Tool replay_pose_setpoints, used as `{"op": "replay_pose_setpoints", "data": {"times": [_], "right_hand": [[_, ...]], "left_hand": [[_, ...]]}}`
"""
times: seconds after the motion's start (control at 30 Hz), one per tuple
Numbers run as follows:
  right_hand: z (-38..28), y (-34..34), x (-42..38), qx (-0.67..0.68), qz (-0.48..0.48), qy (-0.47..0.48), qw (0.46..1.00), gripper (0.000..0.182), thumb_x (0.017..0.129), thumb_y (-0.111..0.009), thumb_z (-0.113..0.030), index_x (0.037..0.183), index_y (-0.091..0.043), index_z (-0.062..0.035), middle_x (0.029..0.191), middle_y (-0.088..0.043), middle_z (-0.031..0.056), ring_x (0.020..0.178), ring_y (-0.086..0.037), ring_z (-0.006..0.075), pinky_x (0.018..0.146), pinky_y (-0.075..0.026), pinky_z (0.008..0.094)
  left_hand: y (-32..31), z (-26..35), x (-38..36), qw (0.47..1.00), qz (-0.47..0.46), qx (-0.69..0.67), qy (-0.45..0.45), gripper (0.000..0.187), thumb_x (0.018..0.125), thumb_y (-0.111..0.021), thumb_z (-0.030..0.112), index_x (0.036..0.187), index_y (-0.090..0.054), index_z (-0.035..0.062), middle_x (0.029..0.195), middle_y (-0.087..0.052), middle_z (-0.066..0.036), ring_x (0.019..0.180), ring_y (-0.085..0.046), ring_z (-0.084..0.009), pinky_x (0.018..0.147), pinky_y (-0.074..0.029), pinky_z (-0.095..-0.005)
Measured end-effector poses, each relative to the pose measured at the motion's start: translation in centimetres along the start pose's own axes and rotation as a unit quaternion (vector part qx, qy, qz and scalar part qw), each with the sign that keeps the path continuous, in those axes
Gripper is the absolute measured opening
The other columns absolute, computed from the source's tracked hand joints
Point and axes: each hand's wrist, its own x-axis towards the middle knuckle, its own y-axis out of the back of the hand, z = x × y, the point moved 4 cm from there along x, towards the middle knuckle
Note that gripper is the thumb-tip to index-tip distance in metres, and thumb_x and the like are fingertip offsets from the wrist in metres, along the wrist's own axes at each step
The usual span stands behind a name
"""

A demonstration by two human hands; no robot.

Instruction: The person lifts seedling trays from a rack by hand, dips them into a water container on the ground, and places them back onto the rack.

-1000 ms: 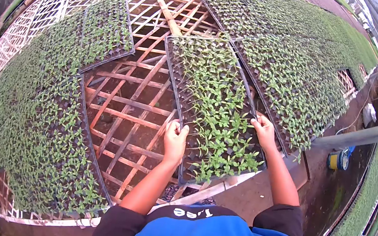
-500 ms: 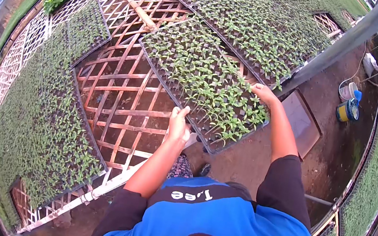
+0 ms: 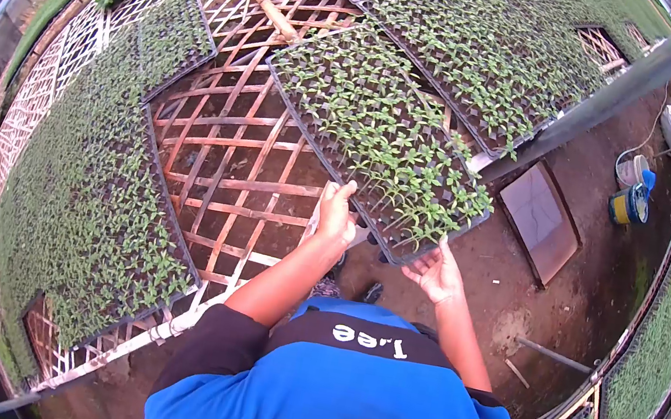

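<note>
A black seedling tray point(image 3: 378, 141) full of small green seedlings extends away from me, its far part over the lattice bench. My left hand point(image 3: 338, 216) is closed on the tray's left rim, close to the near corner. At the near short edge is my right hand point(image 3: 438, 274), palm up, with the thumb at the rim and the fingers reaching beneath the tray. The tray partly hides those fingertips.
The lattice bench point(image 3: 246, 186) shows bare slats left of the tray. Other seedling trays point(image 3: 98, 196) lie on the left, with more point(image 3: 469, 45) at the back right. A grey post point(image 3: 604, 90) slants at right. Buckets point(image 3: 628, 203) and a flat panel point(image 3: 540, 215) rest on the ground.
My right hand has left the tray's right long side and moved to its near edge, turning palm up. My left hand keeps its hold on the left rim. The view has shifted slightly.
</note>
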Motion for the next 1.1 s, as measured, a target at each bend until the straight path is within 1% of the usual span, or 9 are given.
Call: {"op": "replay_pose_setpoints", "data": {"times": [0.3, 0.37, 0.43, 0.5, 0.63, 0.73, 0.9, 1.03, 1.1], "right_hand": [[-3.1, -5.4, -1.9, -0.007, 0.064, 0.202, 0.977, 0.022, 0.079, -0.05, -0.008, 0.1, -0.045, -0.0106, 0.094, -0.054, 0.0054, 0.082, -0.055, 0.0196, 0.067, -0.049, 0.0421], [-3.8, -5.7, -2.2, -0.014, 0.064, 0.212, 0.975, 0.027, 0.079, -0.049, -0.009, 0.105, -0.043, -0.0088, 0.1, -0.052, 0.0084, 0.093, -0.052, 0.0232, 0.075, -0.045, 0.046], [-4.0, -6.9, -2.7, 0.009, 0.068, 0.232, 0.97, 0.023, 0.078, -0.05, -0.007, 0.101, -0.047, -0.0086, 0.092, -0.055, 0.0055, 0.08, -0.056, 0.0186, 0.064, -0.05, 0.0371], [-3.9, -7.4, -3.0, -0.005, 0.082, 0.253, 0.964, 0.021, 0.078, -0.05, -0.006, 0.099, -0.047, -0.0072, 0.092, -0.055, 0.0056, 0.081, -0.056, 0.0183, 0.064, -0.05, 0.0362], [-3.4, -7.9, -3.1, -0.006, 0.117, 0.264, 0.957, 0.019, 0.077, -0.05, -0.005, 0.096, -0.048, -0.007, 0.092, -0.055, 0.0052, 0.082, -0.055, 0.017, 0.066, -0.049, 0.0336], [-3.4, -7.6, -3.2, -0.015, 0.137, 0.281, 0.95, 0.016, 0.077, -0.051, -0.005, 0.092, -0.048, -0.0072, 0.09, -0.055, 0.004, 0.081, -0.055, 0.0152, 0.067, -0.048, 0.0314], [-3.4, -7.8, -3.5, -0.022, 0.161, 0.276, 0.947, 0.025, 0.075, -0.048, -0.002, 0.1, -0.048, -0.004, 0.097, -0.054, 0.0055, 0.09, -0.052, 0.0177, 0.081, -0.041, 0.033], [-3.3, -8.0, -3.5, -0.014, 0.157, 0.272, 0.949, 0.021, 0.076, -0.05, -0.003, 0.097, -0.048, -0.0045, 0.094, -0.055, 0.0052, 0.085, -0.053, 0.016, 0.077, -0.043, 0.0322], [-3.3, -7.7, -3.5, -0.015, 0.138, 0.278, 0.95, 0.017, 0.077, -0.052, -0.005, 0.094, -0.049, -0.0052, 0.091, -0.056, 0.0043, 0.082, -0.054, 0.0147, 0.075, -0.044, 0.0318]], "left_hand": [[10.7, 2.2, 2.5, 0.977, 0.041, 0.178, 0.111, 0.014, 0.084, -0.045, 0.023, 0.09, -0.051, 0.0116, 0.088, -0.05, 0.001, 0.082, -0.046, -0.0098, 0.075, -0.035, -0.0264], [9.4, 9.9, 7.0, 0.946, 0.084, 0.282, -0.137, 0.015, 0.085, -0.046, 0.021, 0.092, -0.05, 0.0095, 0.084, -0.05, 0.0, 0.08, -0.045, -0.0086, 0.074, -0.035, -0.025], [5.1, 18.1, 13.1, 0.887, 0.055, 0.337, -0.311, 0.018, 0.084, -0.049, 0.022, 0.09, -0.052, 0.005, 0.082, -0.05, 0.0, 0.077, -0.043, -0.0082, 0.073, -0.035, -0.0232], [0.7, 24.1, 19.4, 0.721, 0.068, 0.447, -0.524, 0.019, 0.082, -0.048, 0.017, 0.084, -0.056, -0.0007, 0.079, -0.057, -0.011, 0.072, -0.052, -0.0197, 0.068, -0.04, -0.0293], [-3.0, 27.3, 32.5, 0.711, 0.071, 0.606, -0.35, 0.025, 0.076, -0.051, 0.021, 0.092, -0.06, 0.003, 0.087, -0.06, -0.018, 0.081, -0.058, -0.0286, 0.07, -0.043, -0.0337], [0.8, 24.1, 44.8, 0.541, -0.013, 0.814, -0.212, 0.028, 0.075, -0.052, 0.022, 0.092, -0.06, 0.0027, 0.089, -0.059, -0.017, 0.084, -0.057, -0.0233, 0.071, -0.044, -0.0339], [-0.9, 23.2, 44.1, 0.632, -0.037, 0.773, -0.028, 0.028, 0.072, -0.057, 0.02, 0.089, -0.059, -0.0009, 0.083, -0.06, -0.011, 0.077, -0.055, -0.021, 0.068, -0.043, -0.0323], [-7.2, 23.8, 40.8, 0.418, -0.208, 0.882, -0.065, 0.041, 0.065, -0.064, 0.034, 0.094, -0.06, 0.0052, 0.084, -0.059, -0.009, 0.077, -0.054, -0.0164, 0.073, -0.041, -0.0294], [-9.4, 24.1, 36.8, 0.525, -0.256, 0.808, -0.078, 0.028, 0.071, -0.061, 0.022, 0.093, -0.058, 0.0055, 0.077, -0.058, -0.003, 0.066, -0.051, -0.0115, 0.065, -0.041, -0.0262]]}}
